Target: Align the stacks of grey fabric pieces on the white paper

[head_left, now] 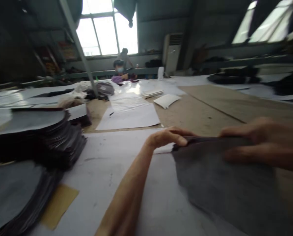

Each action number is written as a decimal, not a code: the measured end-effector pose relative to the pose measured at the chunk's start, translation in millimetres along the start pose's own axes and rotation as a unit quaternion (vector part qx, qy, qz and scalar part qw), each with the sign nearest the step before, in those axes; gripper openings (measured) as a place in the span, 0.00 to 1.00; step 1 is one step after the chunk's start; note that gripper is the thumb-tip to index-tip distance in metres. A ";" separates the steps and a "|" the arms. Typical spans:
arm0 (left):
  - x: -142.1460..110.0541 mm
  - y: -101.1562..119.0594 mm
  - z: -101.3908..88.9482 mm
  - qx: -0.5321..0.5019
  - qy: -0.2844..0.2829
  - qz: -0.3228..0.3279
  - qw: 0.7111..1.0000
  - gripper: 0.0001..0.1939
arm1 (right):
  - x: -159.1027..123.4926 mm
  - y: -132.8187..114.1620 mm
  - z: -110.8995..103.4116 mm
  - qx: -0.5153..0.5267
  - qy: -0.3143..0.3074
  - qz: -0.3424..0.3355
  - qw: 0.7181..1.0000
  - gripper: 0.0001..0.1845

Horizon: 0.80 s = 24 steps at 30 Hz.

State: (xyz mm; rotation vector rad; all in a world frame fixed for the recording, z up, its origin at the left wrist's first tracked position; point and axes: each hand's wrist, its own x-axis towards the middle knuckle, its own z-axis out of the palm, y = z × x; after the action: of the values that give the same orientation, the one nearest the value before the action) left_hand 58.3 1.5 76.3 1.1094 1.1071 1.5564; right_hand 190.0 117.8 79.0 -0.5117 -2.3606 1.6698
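Observation:
Both of my hands grip a stack of dark grey cut fabric pieces [225, 183] along its upper edge, at the right of the view. My left hand [169, 137] pinches the left end of that edge, thumb in front and fingers behind. Farther right, my right hand [254, 141] holds the same edge between thumb and fingers, blurred by motion. The fabric hangs or slopes toward me over white paper [117, 164]; its lower right part is smeared and dark.
Thick stacks of dark cut fabric [35, 131] stand at the left, with a yellow-brown card [60, 205] beside them. White sheets [131, 114] and pale curved pieces [167, 101] lie ahead on the brown table [210, 114]. A pole [80, 46] rises at left; people [123, 60] work far off.

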 end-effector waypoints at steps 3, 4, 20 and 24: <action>3.5 -0.1 0.0 -0.010 -0.034 -0.046 0.998 0.33 | -10.7 -18.2 -30.6 0.019 0.041 0.034 0.998 0.14; 4.5 -1.1 0.1 -0.007 -0.027 -0.054 0.998 0.33 | -12.2 -24.2 -37.1 0.023 0.056 0.036 0.998 0.14; 9.1 -4.9 0.7 0.031 0.383 0.060 0.921 0.11 | -27.3 44.6 -17.4 0.404 0.111 0.015 0.908 0.17; 8.6 -14.2 19.1 0.064 0.447 0.055 0.891 0.10 | -21.1 38.6 -3.0 0.456 0.116 -0.014 0.882 0.24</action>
State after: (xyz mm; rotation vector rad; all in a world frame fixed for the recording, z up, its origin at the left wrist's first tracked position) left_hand 77.5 15.7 67.7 0.4965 1.7794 2.1912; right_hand 216.6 123.7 44.4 -0.4337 -1.1807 2.2703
